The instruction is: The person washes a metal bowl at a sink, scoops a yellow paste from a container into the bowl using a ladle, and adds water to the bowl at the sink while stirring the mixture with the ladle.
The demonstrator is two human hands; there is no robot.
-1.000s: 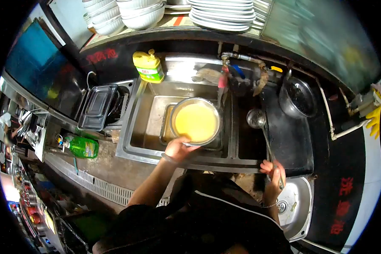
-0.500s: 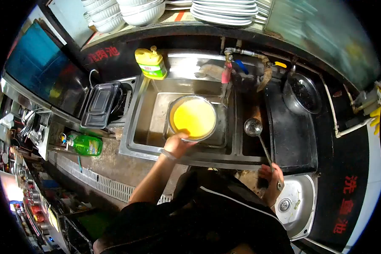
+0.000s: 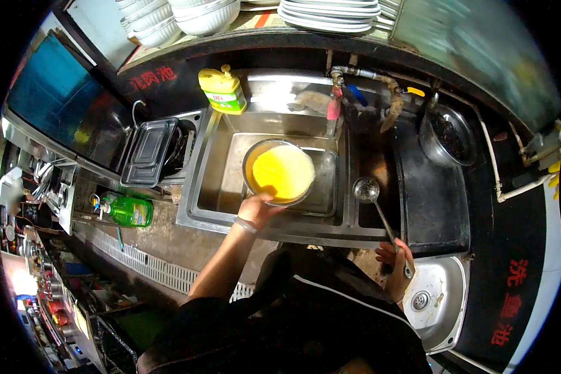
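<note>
My left hand (image 3: 258, 210) grips the near rim of a round metal bowl (image 3: 248, 163) over the steel sink (image 3: 224, 219). Bright yellow liquid (image 3: 283, 171) fills much of the bowl. On the right, my right hand (image 3: 397, 265) is closed around the handle of a metal ladle (image 3: 366, 189). The ladle's round head points away from me, over the dark basin right of the sink, and is apart from the bowl.
A yellow jug (image 3: 222, 92) stands behind the sink, beside a tap (image 3: 335, 103). Lidded black trays (image 3: 148, 153) lie left. A metal pot (image 3: 445, 134) is at back right, a small sink (image 3: 433, 293) at near right. Green bottle (image 3: 129, 210) at left.
The bowl and my left hand have shifted slightly left. The ladle's head has swung left toward the bowl, with my right hand still around its handle.
</note>
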